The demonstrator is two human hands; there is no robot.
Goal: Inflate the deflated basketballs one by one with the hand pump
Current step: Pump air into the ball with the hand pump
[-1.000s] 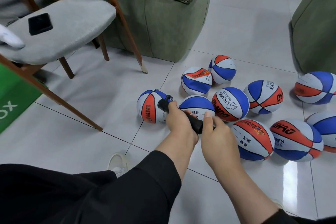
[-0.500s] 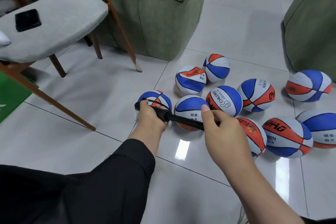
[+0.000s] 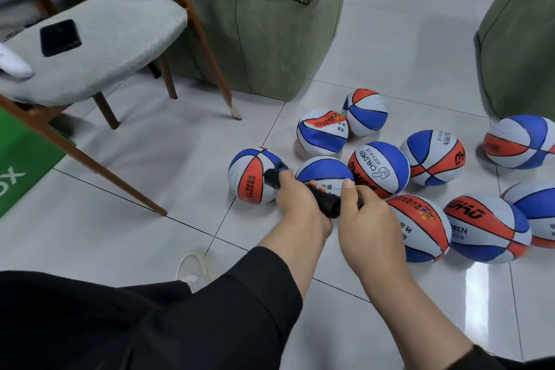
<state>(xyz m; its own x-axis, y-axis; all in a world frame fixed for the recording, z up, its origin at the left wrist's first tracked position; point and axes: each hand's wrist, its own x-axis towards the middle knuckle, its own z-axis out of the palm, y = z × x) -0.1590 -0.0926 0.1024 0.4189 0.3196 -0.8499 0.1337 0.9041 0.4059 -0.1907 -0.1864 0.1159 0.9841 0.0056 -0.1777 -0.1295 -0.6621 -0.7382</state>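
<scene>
Since half a second ago the two hands have been brought close together, and the thin rod seen then between them is now hidden, the pump (image 3: 322,201) being pushed in. The pump, black, is held low over the tiled floor (image 3: 168,153) by both hands. The left hand (image 3: 295,200) is curled round its front part, beside the nozzle end, which is pressed against the side of a ball (image 3: 250,176) in red, white and blue. The right hand (image 3: 365,213) is closed round the rear handle, thumb on top. This ball stands on the floor, left of the rest, and looks nearly round. Just behind the pump a second ball (image 3: 322,170) is seen, partly covered by the hands. Seven more are spread to the right; one (image 3: 322,132) near the sofa (image 3: 270,39) is visibly dented. A grey chair (image 3: 114,39) stands at the left with a black phone (image 3: 60,37) lying on its seat. A green bag (image 3: 21,165) is at the left edge. A white shoe (image 3: 192,269) shows beside the black sleeve (image 3: 225,309).
</scene>
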